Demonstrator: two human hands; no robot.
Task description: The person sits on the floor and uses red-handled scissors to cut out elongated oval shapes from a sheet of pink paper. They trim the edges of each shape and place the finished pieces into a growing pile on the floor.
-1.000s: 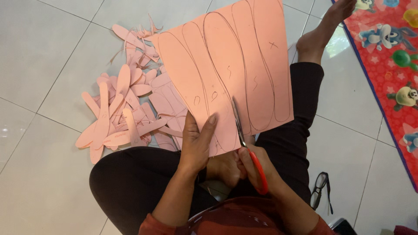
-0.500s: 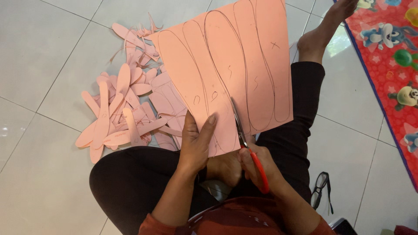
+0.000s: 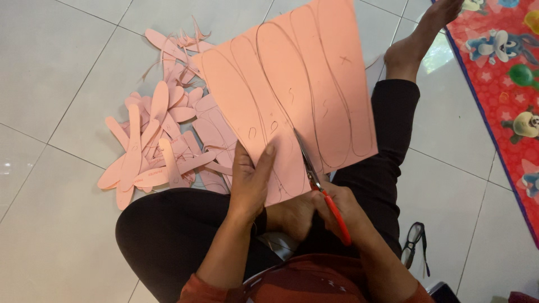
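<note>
A big pink sheet (image 3: 292,90) lies across the person's lap and sticks out over the floor (image 3: 50,73). Long shoe-sole shapes are drawn on it in dark lines, side by side. Some shapes have small marks inside them.

The left hand (image 3: 251,182) holds the near edge of the pink sheet. Its fingers lie flat on top of the sheet and the thumb is hidden under it, so the hand is pinched on the sheet.

The right hand (image 3: 337,209) is closed around the red handles of the scissors (image 3: 315,178). The silver blades point away from the person and sit in the sheet, along one of the drawn lines. The blades are just beside the left hand's fingertips, not touching them.

The person sits on the floor with legs in black trousers (image 3: 168,235). One bare foot (image 3: 412,42) reaches out toward the far edge of the floor.

On the floor to the left of the sheet lies a pile of pink scraps (image 3: 160,148). Long sole shapes and thin strips are mixed together there.

A pair of glasses (image 3: 414,238) lies on the floor by the person's right leg. A red mat (image 3: 499,84) with cartoon pictures covers the floor's right edge.
</note>
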